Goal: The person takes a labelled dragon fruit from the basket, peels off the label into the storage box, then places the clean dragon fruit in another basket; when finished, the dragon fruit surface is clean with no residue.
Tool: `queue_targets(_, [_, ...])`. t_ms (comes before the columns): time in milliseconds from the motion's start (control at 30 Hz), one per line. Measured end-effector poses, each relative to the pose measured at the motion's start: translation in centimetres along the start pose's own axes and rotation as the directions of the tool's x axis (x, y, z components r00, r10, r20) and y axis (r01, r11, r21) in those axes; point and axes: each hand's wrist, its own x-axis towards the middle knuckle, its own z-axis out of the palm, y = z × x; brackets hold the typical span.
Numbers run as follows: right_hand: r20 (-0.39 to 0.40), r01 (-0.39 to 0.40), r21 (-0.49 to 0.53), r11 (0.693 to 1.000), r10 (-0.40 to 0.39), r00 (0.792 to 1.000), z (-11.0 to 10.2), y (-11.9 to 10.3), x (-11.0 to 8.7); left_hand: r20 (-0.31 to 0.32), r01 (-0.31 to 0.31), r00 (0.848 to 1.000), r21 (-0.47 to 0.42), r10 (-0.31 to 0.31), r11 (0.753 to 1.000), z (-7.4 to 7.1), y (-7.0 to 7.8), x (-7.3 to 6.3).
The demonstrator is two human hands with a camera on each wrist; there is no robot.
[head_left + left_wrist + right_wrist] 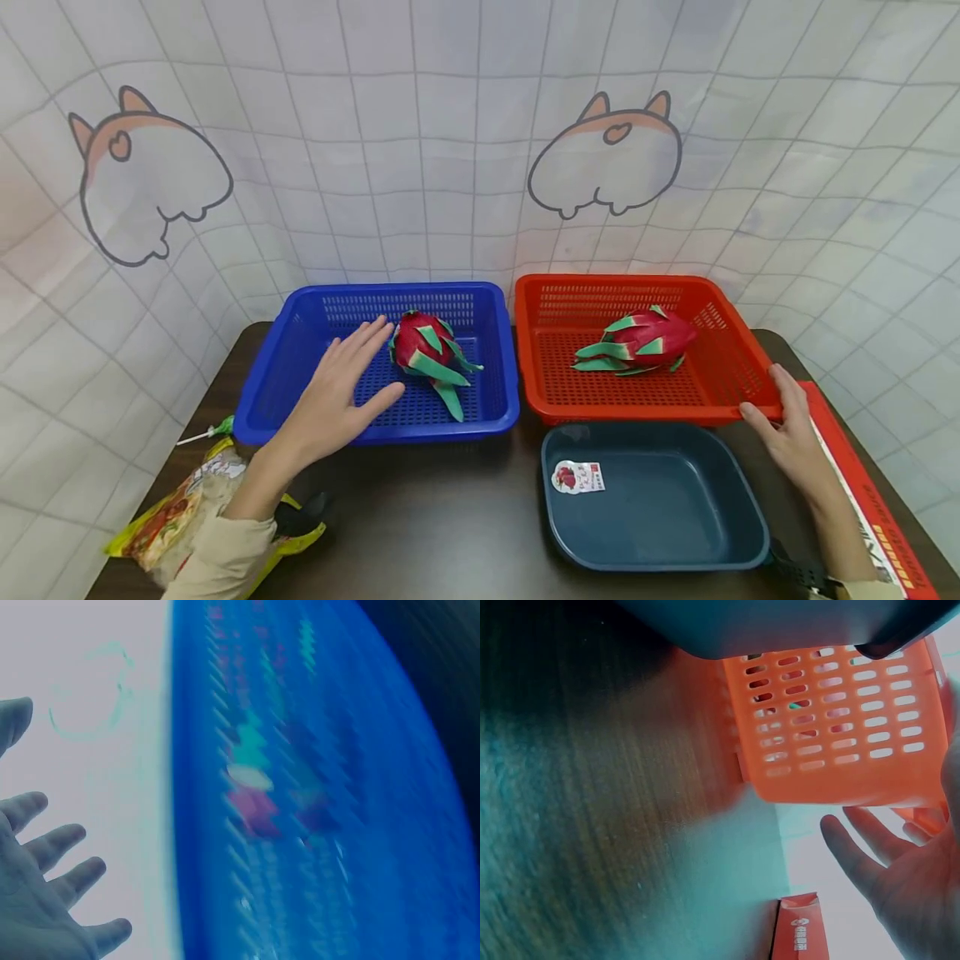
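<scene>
Steady the red basket point(637, 412), just behind the tray point(660, 508), by its corner, seemingly pinched in the right hand point(795, 433). Avoid nudging the tray. With the left hand point(341, 396) spread and empty over the blue basket point(300, 367), avoid brushing its fruit point(423, 337).

The left hand point(333, 408) and right hand point(793, 433) are uncovered. Left of the dark teal tray point(675, 525), a creased cream sleeve point(225, 554) is worn; right of the tray, a cream cuff point(870, 591) is partly seen near a black wrist device point(806, 575).
</scene>
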Motion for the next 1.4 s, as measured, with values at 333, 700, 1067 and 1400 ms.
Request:
queue_targets(333, [0.026,-0.013,-0.019,1.0,0.013,1.0,-0.5,-0.4,0.2,-0.113,0.172,0.979,0.039,-0.167,0.984,-1.8,-4.2,-4.0])
queue_targets(700, [-0.084,0.108,-0.111,0.988,-0.117,0.99,-3.0,-8.7,0.5,-0.12,0.339,0.934,-0.003,-0.337,0.941,-3.0,-6.7,-7.3])
queue_targets(1067, [0.201,0.405,-0.1,0.909,-0.381,0.903,1.5,-18.4,2.8,0.009,0.437,0.899,-0.023,-0.437,0.899,-3.6,-7.6,-7.2])
queue_targets(1400, [0.615,0.41,-0.174,0.895,-0.227,0.755,7.2,-22.8,3.6,0.129,0.493,0.862,0.003,-0.489,0.87,-3.9,-8.0,-7.7])
